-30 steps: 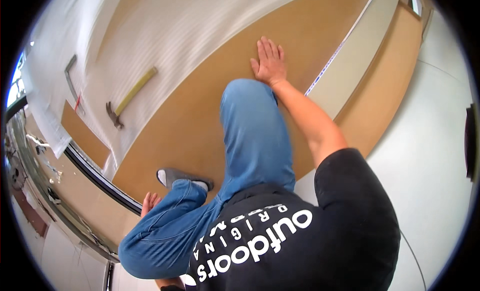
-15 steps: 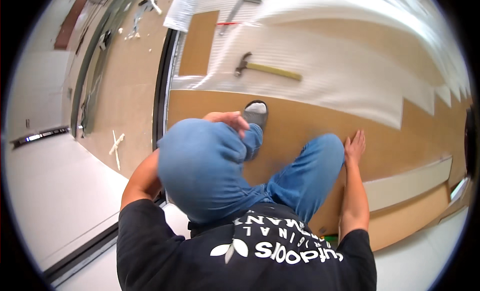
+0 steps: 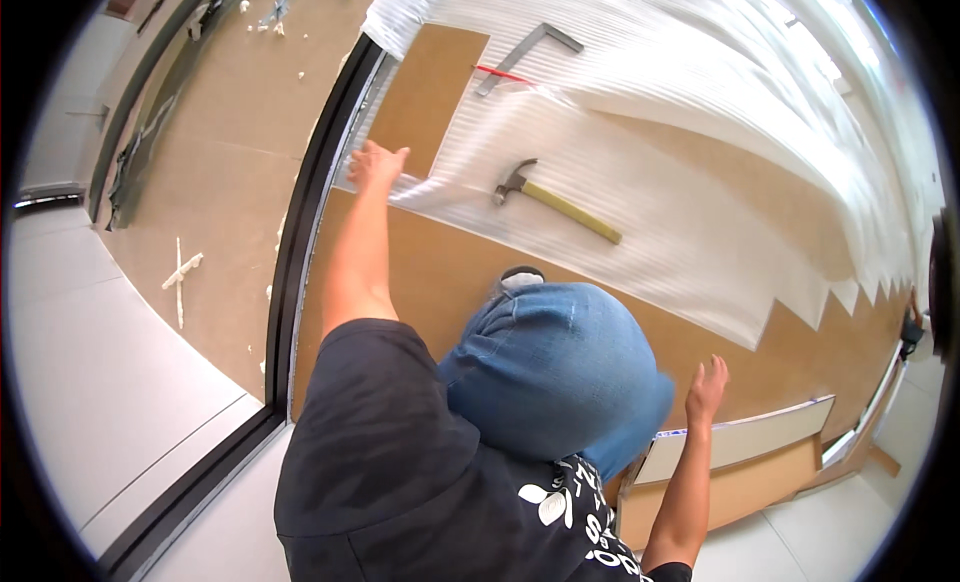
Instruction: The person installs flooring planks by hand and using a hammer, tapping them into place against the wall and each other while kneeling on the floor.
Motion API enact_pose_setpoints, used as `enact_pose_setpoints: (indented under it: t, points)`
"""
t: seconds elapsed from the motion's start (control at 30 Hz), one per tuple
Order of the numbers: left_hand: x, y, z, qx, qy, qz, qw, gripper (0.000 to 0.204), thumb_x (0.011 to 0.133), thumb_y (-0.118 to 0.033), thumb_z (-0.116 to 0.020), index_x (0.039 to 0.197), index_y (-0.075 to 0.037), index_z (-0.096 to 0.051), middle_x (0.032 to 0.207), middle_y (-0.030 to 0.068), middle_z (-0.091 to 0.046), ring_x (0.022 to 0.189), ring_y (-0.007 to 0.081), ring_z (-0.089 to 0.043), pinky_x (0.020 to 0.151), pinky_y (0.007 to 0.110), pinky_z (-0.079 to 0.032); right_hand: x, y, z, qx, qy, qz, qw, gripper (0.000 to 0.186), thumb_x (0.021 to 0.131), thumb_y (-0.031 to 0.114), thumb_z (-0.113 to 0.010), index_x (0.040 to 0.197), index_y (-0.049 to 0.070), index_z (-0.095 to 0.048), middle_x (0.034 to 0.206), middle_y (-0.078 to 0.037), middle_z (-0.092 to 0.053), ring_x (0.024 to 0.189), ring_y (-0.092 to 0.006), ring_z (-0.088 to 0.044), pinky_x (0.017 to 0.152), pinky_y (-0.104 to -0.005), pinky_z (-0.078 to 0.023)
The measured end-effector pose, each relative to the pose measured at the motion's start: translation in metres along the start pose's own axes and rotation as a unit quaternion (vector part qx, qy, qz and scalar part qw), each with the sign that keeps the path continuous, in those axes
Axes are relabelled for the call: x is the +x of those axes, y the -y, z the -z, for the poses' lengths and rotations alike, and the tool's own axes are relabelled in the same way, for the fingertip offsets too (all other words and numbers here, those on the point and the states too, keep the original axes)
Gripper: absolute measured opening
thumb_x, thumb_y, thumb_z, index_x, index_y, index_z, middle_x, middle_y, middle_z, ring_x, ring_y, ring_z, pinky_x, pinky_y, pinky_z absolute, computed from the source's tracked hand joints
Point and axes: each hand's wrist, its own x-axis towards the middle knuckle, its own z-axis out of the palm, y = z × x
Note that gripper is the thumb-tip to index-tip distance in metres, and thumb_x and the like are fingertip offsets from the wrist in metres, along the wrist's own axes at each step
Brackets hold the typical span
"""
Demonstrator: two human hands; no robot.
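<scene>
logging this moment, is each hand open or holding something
Left hand: open, holding nothing, near the small brown board.
Right hand: open, holding nothing.

Bright, even light in here; shadows soft. White glare around two o'clock, across foam sheet (image 3: pixel 690 92). Pale floor (image 3: pixel 150 392) near washed-out at eight. Brown board (image 3: pixel 430 92) evenly lit at eleven. Hammer (image 3: pixel 565 210) crisp at one; jeans (image 3: pixel 560 372) smeared toward four. Black frame (image 3: pixel 296 282) bows; rim dark.
</scene>
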Motion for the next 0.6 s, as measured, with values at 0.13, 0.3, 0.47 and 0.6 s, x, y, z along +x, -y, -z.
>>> enact_pose_setpoints:
  t: [0.13,0.3,0.47,0.6]
  points:
    - [0.034,0.007,0.014,-0.004,0.078,0.065,0.995,0.115,0.070,-0.075,-0.078,0.154,-0.006,-0.040,0.151,0.0197,-0.050,0.138,0.0363,-0.051,0.111,0.056,-0.042,0.065,0.108,-0.040,-0.015,0.056,0.113,0.992,0.042,0.097,0.017,-0.065,0.135,0.000,-0.059,0.144,-0.023,-0.055,0.137,-0.0401,-0.050,0.116,-0.0471,-0.041]
    - [0.050,0.018,0.024,0.032,0.062,-0.001,0.998,0.116,0.065,-0.071,-0.086,0.148,-0.001,-0.044,0.154,0.0192,-0.046,0.141,0.0359,-0.047,0.113,0.052,-0.042,0.121,0.269,-0.110,0.015,0.117,0.248,0.962,0.047,0.090,0.018,-0.073,0.133,0.003,-0.061,0.144,-0.022,-0.056,0.133,-0.0398,-0.053,0.110,-0.0466,-0.046]
    - [0.063,0.011,0.024,0.023,0.067,-0.057,0.996,0.114,0.062,-0.063,-0.092,0.145,0.000,-0.046,0.150,0.0203,-0.049,0.140,0.0375,-0.047,0.112,0.053,-0.042,0.159,0.351,-0.169,-0.006,0.125,0.332,0.935,0.050,0.087,0.022,-0.075,0.131,0.003,-0.061,0.138,-0.019,-0.060,0.127,-0.0374,-0.056,0.106,-0.0462,-0.048]
    - [0.076,0.006,0.014,0.021,0.106,-0.059,0.992,0.114,0.060,-0.063,-0.092,0.145,-0.003,-0.045,0.152,0.0195,-0.047,0.141,0.0363,-0.046,0.114,0.050,-0.041,0.176,0.373,-0.185,-0.052,0.155,0.330,0.930,0.043,0.087,0.025,-0.076,0.122,0.005,-0.062,0.125,-0.016,-0.063,0.117,-0.0346,-0.060,0.098,-0.0451,-0.052]
